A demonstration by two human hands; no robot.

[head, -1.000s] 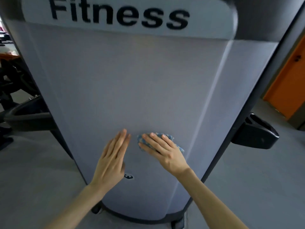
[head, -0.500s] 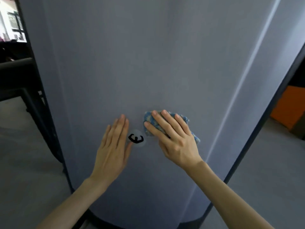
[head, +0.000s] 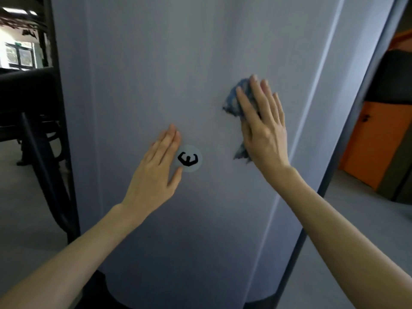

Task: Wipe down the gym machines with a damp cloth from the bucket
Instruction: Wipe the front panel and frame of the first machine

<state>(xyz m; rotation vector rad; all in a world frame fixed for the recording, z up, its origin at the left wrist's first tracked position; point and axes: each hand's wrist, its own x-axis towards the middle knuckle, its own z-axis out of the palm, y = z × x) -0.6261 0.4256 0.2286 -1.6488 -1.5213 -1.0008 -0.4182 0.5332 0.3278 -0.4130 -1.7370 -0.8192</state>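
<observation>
A tall grey machine shroud [head: 178,63] fills most of the view. My right hand [head: 263,126] presses a blue cloth [head: 231,103] flat against the panel with straight fingers; most of the cloth is hidden under the palm, with edges showing at the left and below. My left hand [head: 158,170] rests flat on the panel, fingers straight, just left of a round grey sticker with a black emblem [head: 188,159]. The bucket is not in view.
A black machine frame [head: 51,130] with a dark pad stands at the left. At the right are the shroud's dark edge strip [head: 347,130], an orange door [head: 374,141] and grey floor [head: 356,215]. Windows show at the far left.
My right hand has slid the cloth up and to the right, away from the sticker. The view has moved closer and lower on the panel. My left hand stays by the sticker.
</observation>
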